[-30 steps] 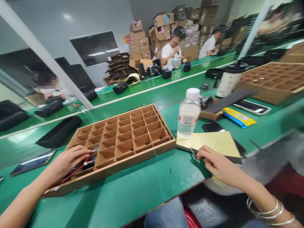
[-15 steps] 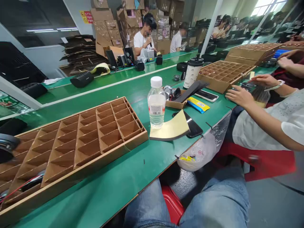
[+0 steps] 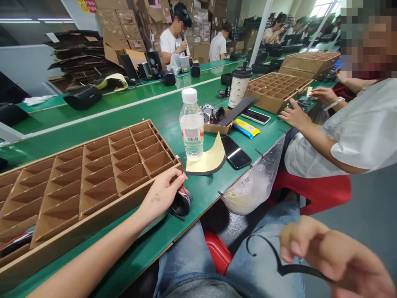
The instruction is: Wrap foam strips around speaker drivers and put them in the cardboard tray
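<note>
logging hands at bench edge. left hand (image 3: 163,193) sits just past the near corner of a cardboard divider tray (image 3: 93,217), fingers curled down by a red wire (image 3: 181,169). a round black part (image 3: 181,205) lies on the green bench top (image 3: 198,198) right under the hand, wire running up from it. fingers look closed, but cannot tell if they're clenched on the part or only on the wire; contact is hidden. right hand (image 3: 328,256) is blurred, held out over the person's jeans, curled and apparently pinching a thin black cord (image 3: 259,236) that loops out from the fingers.

risks: part is nr the bench's front lip, so if released it could roll off into the lap or the floor gap. if the wire alone bears the weight, a tug could strain or break its joint; tray corner may also snag it. loose cord could whip w/ a fast rh swing, catching the clear plastic bag (image 3: 252,184) hung on the bench edge. capped water bottle (image 3: 191,124) stands nr the tray, beside a curved yellow-backed sheet (image 3: 207,159) and black smartphone (image 3: 235,152); a wide lh move could knock the bottle. co-worker's hand (image 3: 294,116) is further along, well apart.
</note>
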### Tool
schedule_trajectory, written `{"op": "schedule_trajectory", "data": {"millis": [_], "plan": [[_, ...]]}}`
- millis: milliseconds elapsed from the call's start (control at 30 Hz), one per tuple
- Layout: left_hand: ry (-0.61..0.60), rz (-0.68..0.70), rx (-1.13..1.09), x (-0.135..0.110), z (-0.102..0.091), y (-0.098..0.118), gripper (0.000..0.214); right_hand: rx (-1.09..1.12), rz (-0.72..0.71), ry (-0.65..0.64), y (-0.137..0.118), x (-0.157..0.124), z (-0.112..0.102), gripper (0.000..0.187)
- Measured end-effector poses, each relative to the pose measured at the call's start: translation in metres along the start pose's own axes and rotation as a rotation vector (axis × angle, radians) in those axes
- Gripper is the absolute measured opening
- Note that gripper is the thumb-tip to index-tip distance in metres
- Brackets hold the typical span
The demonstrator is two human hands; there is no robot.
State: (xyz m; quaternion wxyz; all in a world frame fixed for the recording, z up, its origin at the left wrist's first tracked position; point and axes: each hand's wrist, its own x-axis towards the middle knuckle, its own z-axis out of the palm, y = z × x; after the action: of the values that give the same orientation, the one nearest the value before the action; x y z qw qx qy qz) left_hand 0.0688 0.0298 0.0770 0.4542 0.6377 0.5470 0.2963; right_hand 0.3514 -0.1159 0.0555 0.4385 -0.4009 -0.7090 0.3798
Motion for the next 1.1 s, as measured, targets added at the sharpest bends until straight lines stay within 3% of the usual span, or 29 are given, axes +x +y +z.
{"op": "schedule_trajectory", "data": {"millis": [133, 367, 533, 667, 733, 800, 967, 1100], "plan": [[-0.055, 0.006, 0.065, 0.01, 0.002, 0.002, 0.03, 0.375, -0.054, -0.053, -0.014, 0.038, 0.027, 0.011], [-0.144, 0.178, 0.234, 0.029, 0.008, 0.005, 0.022, 0.787, -0.018, -0.1, -0.005, 0.069, 0.048, 0.014], [-0.149, 0.288, 0.401, 0.034, 0.003, -0.011, 0.02, 0.966, -0.017, -0.068, 0.002, 0.077, 0.056, 0.019], [-0.328, 0.409, 0.568, 0.029, -0.014, -0.028, 0.027, 1.073, -0.022, -0.015, 0.009, 0.082, 0.059, 0.02], [-0.455, 0.428, 0.625, 0.028, -0.025, -0.032, 0.046, 1.087, -0.013, 0.037, 0.013, 0.084, 0.06, 0.02], [-0.498, 0.424, 0.672, 0.026, -0.033, -0.034, 0.069, 1.041, 0.007, 0.1, 0.017, 0.086, 0.062, 0.022], [-0.359, 0.511, 0.683, 0.022, -0.028, -0.049, 0.062, 0.905, 0.096, 0.109, 0.022, 0.089, 0.064, 0.031], [-0.22, 0.614, 0.552, 0.011, -0.013, -0.071, 0.064, 0.935, 0.315, 0.04, 0.024, 0.092, 0.065, 0.054]]}}
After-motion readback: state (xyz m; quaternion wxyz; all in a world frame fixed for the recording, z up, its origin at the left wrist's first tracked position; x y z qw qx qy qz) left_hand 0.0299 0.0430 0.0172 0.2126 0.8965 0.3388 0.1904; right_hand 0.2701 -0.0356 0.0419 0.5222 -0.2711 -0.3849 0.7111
